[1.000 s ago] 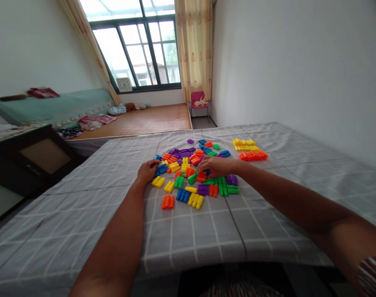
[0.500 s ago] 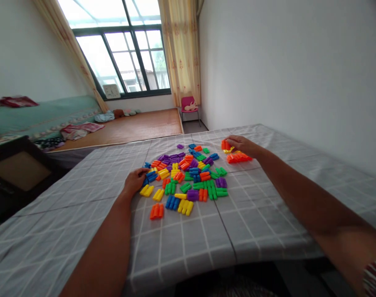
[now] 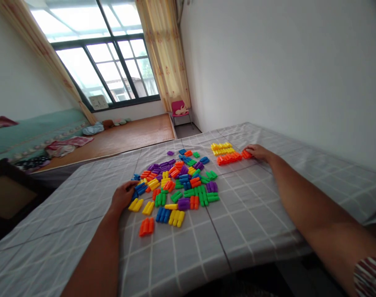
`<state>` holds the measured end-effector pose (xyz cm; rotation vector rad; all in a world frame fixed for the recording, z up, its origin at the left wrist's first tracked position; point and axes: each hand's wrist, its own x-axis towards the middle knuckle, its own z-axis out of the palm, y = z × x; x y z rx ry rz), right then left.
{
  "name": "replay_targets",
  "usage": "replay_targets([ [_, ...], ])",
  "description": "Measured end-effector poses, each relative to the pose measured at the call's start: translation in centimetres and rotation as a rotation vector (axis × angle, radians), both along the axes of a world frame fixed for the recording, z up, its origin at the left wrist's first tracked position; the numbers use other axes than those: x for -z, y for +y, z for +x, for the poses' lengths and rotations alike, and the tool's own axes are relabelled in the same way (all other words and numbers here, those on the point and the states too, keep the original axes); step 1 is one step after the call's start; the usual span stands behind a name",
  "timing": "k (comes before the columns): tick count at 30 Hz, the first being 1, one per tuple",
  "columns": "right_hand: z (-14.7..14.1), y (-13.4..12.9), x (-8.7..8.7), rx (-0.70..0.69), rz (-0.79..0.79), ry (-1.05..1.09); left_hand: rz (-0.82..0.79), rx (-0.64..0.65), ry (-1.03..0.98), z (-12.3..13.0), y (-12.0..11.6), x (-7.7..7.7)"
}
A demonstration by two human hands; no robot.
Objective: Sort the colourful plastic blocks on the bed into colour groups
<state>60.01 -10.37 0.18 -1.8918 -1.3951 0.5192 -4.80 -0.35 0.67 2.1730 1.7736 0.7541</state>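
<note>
My right hand (image 3: 258, 152) is closed on an orange plastic block (image 3: 246, 154) made of joined tubes. It holds this block low over the cloth, at the right end of a row of orange blocks (image 3: 229, 159). Just behind that row lie yellow blocks (image 3: 222, 149), also lined up. At the left edge of a mixed heap of blocks (image 3: 178, 181), my left hand (image 3: 123, 197) rests with curled fingers against a blue block (image 3: 140, 189); its fingers partly hide the grip. Green, purple, blue, yellow and orange blocks make up the heap.
A grey checked cloth (image 3: 92, 194) covers the table. Nearest me lies a separate orange block (image 3: 146, 227). A white wall (image 3: 283, 70) runs along the right. Beyond the table are a low bed (image 3: 138, 131), a pink chair (image 3: 179, 108) and a window.
My right hand has moved from behind the orange row to its right end, still with the orange block. My left hand stays by the blue block. The view has shifted a little.
</note>
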Motion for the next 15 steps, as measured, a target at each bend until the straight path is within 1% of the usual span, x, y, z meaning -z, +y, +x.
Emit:
replay_targets([
  [3,-0.4,0.3,-0.2,-0.058,0.011,-0.061,-0.008,0.007,-0.009,-0.1,0.2,0.1],
  [7,0.1,-0.5,-0.7,-0.029,-0.048,0.002,-0.009,0.007,-0.019,-0.2,0.2,0.1],
  [11,0.6,-1.7,-1.1,-0.185,-0.092,0.109,-0.010,0.012,-0.014,-0.1,0.0,-0.1],
  [12,0.5,-1.8,-1.1,-0.201,-0.099,0.125,-0.007,0.014,-0.012,-0.1,0.0,-0.2],
  [15,0.0,-1.9,-1.1,-0.165,-0.091,0.122,-0.004,0.011,-0.006,0.0,-0.1,-0.4],
])
